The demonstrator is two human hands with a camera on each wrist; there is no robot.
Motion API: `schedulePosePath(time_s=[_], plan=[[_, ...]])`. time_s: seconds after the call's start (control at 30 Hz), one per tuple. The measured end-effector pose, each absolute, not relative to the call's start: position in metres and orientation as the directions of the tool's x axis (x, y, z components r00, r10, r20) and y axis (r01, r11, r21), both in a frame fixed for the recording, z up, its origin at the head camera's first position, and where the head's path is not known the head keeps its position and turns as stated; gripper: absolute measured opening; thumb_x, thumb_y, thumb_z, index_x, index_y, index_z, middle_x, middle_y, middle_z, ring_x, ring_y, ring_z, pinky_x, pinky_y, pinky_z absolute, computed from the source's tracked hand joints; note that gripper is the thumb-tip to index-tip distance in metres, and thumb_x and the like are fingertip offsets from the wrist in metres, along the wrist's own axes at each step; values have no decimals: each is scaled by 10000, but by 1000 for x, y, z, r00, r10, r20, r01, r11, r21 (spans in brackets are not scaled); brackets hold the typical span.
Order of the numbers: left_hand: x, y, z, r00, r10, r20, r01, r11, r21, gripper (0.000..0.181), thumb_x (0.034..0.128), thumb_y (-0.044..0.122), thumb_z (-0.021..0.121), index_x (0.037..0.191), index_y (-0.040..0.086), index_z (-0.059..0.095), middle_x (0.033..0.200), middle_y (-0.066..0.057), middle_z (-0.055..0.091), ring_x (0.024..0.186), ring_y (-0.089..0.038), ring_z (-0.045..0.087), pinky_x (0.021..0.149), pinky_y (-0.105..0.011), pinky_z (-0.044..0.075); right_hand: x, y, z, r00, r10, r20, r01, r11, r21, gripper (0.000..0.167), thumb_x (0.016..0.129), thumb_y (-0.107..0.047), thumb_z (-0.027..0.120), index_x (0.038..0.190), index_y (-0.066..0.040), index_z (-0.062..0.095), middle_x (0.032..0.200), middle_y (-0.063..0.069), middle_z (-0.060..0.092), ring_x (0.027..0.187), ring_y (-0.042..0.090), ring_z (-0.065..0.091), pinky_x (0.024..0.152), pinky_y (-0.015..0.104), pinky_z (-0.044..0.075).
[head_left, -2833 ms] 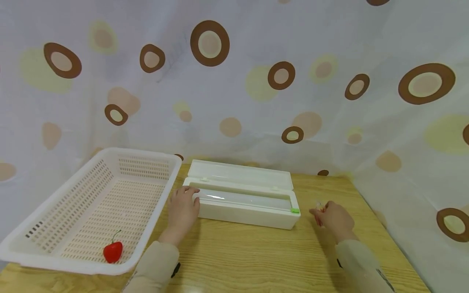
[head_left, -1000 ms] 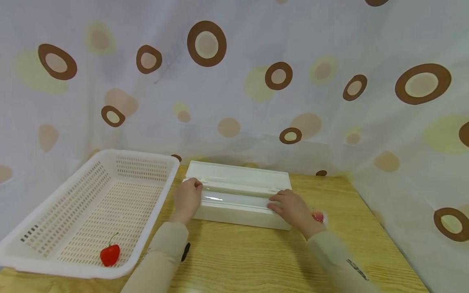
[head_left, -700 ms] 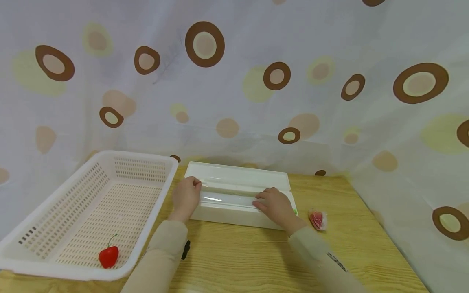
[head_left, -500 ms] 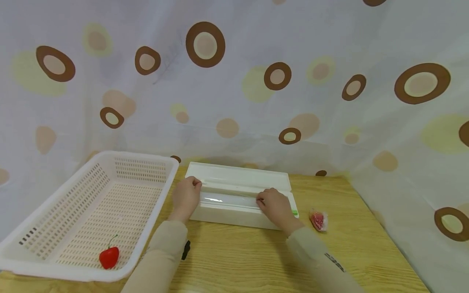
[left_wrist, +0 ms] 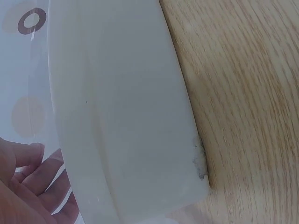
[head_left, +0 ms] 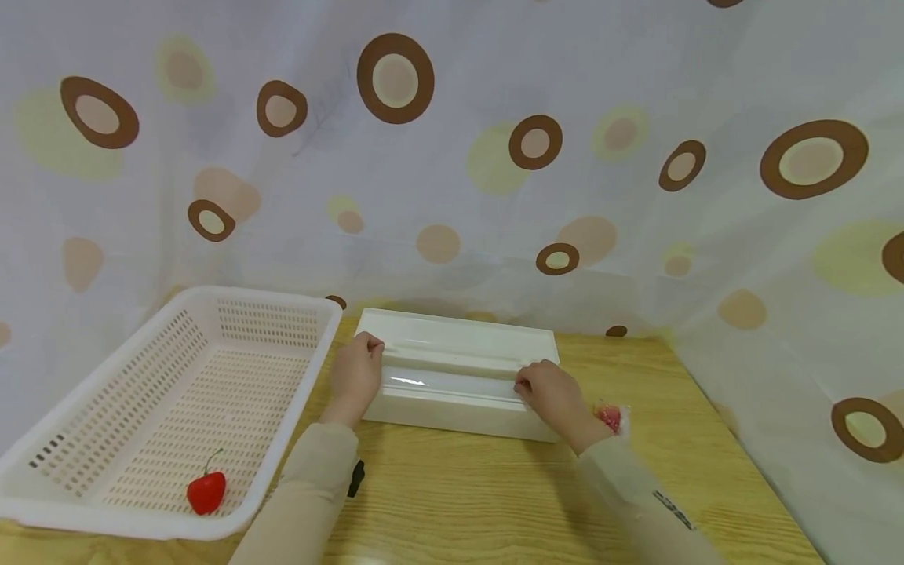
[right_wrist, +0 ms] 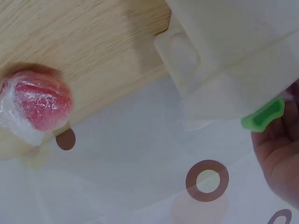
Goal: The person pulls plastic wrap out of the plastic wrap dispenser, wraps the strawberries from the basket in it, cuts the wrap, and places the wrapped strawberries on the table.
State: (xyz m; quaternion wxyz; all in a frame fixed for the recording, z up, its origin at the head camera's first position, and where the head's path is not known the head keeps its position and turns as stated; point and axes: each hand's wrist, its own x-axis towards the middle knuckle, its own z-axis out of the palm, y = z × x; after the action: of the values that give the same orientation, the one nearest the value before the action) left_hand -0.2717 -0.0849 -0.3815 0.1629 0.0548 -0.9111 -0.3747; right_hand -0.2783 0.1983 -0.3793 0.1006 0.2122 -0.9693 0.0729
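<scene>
A long white box (head_left: 459, 418) stands with its lid (head_left: 459, 333) tipped back and a roll of clear film (head_left: 452, 383) inside. My left hand (head_left: 355, 375) is at the box's left end, thumb and forefinger pinching the film's edge. At the right end, my right hand (head_left: 558, 399) has its thumb and fingers closed together on the film. In the left wrist view, the left hand (left_wrist: 35, 186) is beyond the box wall (left_wrist: 131, 93). The right wrist view has the right hand (right_wrist: 280, 149) beside a green slider (right_wrist: 266, 115), its fingertips hidden by the box (right_wrist: 229, 60).
A white perforated basket (head_left: 321, 353) at the left contains a red artificial fruit (head_left: 206, 493) with a green stem. A red piece wrapped in clear film (right_wrist: 42, 102) lies on the wooden table (head_left: 452, 502), right of the box. Behind hangs a patterned sheet (head_left: 452, 196).
My right hand released the wrapped red piece on the table and moved to the box. It slid left along the film, then back right. My left hand changed from resting on the box to pinching the film.
</scene>
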Motion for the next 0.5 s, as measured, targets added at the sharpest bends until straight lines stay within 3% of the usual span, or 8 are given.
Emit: schedulePosePath(time_s=[0.23,0.5], plan=[[-271,-85,-383,-945,-181,273,54,736,675,167,960,146,498,999,12,589,842,-142,669,625,-217,561,559,-308,421,-280,213,-373,-882,-444,158,-463,879,-115,59,825,-45,669,864,-59,711,863,60,697,821,214,614,737,363,524],[-272,-84,-381,-942,-200,270,52,708,705,159,959,138,498,985,9,587,851,-140,663,617,-204,535,555,-291,398,-291,221,-368,-890,-393,229,-434,885,-168,77,850,-61,647,867,-37,719,879,96,701,842,266,641,765,391,529]])
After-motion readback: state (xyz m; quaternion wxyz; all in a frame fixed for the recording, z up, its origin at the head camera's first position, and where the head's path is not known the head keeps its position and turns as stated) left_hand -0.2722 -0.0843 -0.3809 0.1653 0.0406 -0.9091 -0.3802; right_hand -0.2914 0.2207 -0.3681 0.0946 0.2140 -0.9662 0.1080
